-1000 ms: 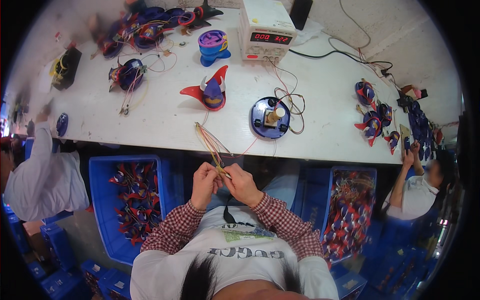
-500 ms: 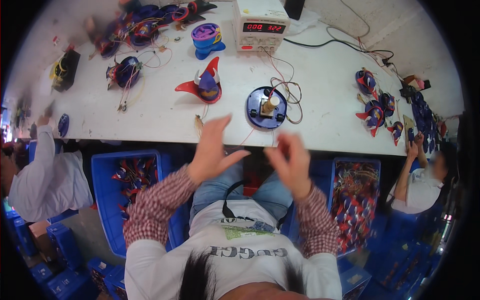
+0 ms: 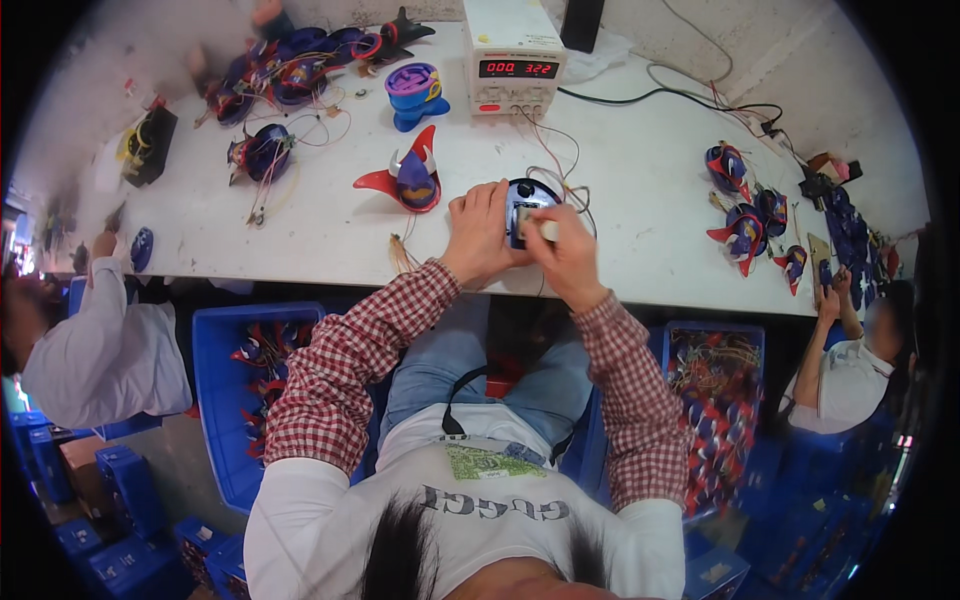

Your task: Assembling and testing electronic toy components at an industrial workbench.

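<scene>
- Fingers of the right hand pinch the pale knob on the purple disc
- Left hand against it on the tabletop, grip unclear
- Wires let go; work has shifted here

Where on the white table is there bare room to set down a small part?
On the white table, the widest bare patch lies between the right hand and the toy cluster at right. A smaller one lies between the red-winged part and the wired purple part. Crowded: back left, under the toy pile.
</scene>
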Demonstrator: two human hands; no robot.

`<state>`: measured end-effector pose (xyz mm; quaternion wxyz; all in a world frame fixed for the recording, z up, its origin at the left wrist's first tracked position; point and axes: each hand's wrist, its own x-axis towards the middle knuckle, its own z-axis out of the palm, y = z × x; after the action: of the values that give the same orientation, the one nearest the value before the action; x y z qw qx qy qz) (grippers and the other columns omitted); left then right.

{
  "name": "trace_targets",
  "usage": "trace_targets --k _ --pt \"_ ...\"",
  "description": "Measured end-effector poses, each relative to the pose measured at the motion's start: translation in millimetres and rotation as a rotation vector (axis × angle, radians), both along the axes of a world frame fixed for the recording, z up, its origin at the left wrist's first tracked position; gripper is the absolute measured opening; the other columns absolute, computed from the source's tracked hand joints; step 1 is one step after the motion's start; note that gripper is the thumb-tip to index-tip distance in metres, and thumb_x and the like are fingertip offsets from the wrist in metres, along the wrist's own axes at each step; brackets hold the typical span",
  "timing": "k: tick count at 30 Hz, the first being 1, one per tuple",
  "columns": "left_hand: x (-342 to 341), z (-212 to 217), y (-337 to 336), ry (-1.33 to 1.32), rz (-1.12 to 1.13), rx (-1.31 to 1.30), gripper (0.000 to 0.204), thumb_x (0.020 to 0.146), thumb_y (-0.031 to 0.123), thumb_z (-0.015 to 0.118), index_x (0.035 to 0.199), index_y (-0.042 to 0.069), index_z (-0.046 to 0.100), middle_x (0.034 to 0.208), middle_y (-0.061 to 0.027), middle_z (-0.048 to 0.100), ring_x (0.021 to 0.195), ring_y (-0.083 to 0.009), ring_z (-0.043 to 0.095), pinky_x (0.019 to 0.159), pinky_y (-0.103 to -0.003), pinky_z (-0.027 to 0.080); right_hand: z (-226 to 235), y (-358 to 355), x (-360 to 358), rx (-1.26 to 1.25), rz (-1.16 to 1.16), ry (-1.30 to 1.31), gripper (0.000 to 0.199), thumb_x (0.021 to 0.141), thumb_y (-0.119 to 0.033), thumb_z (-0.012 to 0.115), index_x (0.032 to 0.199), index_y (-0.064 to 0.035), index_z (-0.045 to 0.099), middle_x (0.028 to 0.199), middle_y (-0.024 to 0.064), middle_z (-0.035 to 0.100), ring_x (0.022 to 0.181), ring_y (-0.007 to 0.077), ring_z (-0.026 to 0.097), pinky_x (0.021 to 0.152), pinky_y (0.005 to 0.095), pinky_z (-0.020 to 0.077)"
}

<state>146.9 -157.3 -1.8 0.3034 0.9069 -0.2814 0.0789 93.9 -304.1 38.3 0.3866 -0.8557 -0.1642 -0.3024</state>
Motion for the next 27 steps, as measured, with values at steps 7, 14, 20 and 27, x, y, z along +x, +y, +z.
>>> trace_targets --k 7,14,20,27 --pt "-30.3 23.7 41.6 -0.214 -0.065 -0.221 0.082 0.067 0.039 0.079 0.127 -0.002 0.042 0.124 -0.0175 0.044 0.114 -0.0318 0.042 0.099 -0.041 0.032 32.5 -96.3 -32.1 0.190 -0.282 0.338 0.012 0.087 -0.011 0.063 0.085 0.0002 0.060 0.068 0.0008 0.059 0.060 0.0099 0.050 0.056 0.0208 0.0419" --pt "-6.7 10.5 136.1 -0.102 0.412 -0.088 0.057 0.071 0.043 0.075 0.102 -0.002 0.059 0.119 -0.0205 0.049 0.113 -0.0342 0.044 0.097 -0.042 0.035 9.1 -134.0 -17.0 0.056 -0.423 0.333 0.031 0.086 -0.020 0.066 0.106 0.0030 0.057 0.092 0.0104 0.058 0.070 0.0133 0.048 0.062 0.0236 0.0420" --pt "31.9 17.0 128.3 0.083 0.435 0.088 0.073 0.069 0.061 0.070 0.100 -0.005 0.064 0.131 -0.0274 0.045 0.132 -0.0398 0.030 0.099 -0.048 0.030 34.1 -4.7 -32.0 0.050 -0.141 0.136 0.044 0.081 -0.010 0.067 0.121 -0.0010 0.050 0.107 0.0107 0.052 0.088 0.0200 0.052 0.074 0.0284 0.0439" --pt "54.7 10.1 119.8 0.123 0.470 -0.092 0.067 0.068 0.048 0.076 0.109 -0.002 0.059 0.112 -0.0197 0.058 0.115 -0.0308 0.046 0.092 -0.041 0.039 -14.5 153.1 15.9 -0.368 0.095 0.271 0.036 0.077 -0.023 0.070 0.104 -0.0025 0.059 0.089 0.0106 0.054 0.068 0.0262 0.057 0.059 0.0332 0.0479"
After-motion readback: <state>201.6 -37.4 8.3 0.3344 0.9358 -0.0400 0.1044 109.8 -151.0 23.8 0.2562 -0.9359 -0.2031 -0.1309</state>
